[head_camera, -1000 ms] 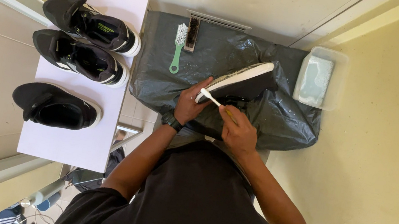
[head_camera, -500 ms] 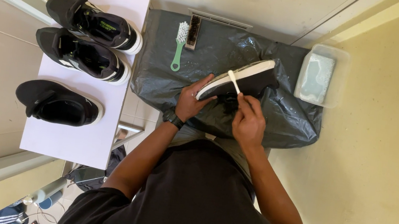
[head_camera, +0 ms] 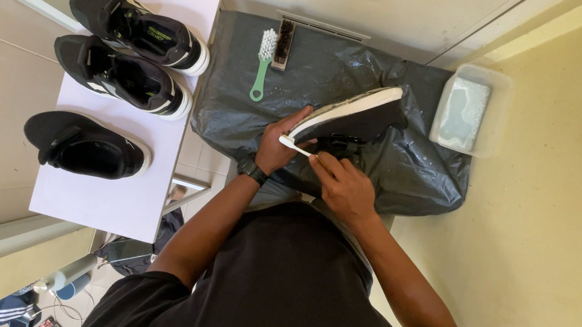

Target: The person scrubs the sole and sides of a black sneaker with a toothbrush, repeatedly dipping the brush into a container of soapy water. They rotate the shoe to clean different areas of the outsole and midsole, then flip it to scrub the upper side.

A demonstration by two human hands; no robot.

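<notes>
My left hand grips the heel end of a black shoe with a white sole, held tilted on its side above a dark plastic sheet. My right hand holds a small white brush, like a toothbrush, with its head against the sole near the heel. A black watch sits on my left wrist.
Three black shoes lie in a row on a white table at the left. A green-handled brush and a dark brush rest on the sheet's far edge. A clear tub of soapy water stands at the right.
The brush head has slid back along the sole toward the heel, after being further up it half a second ago. The shoe has tilted slightly. My left hand keeps its hold.
</notes>
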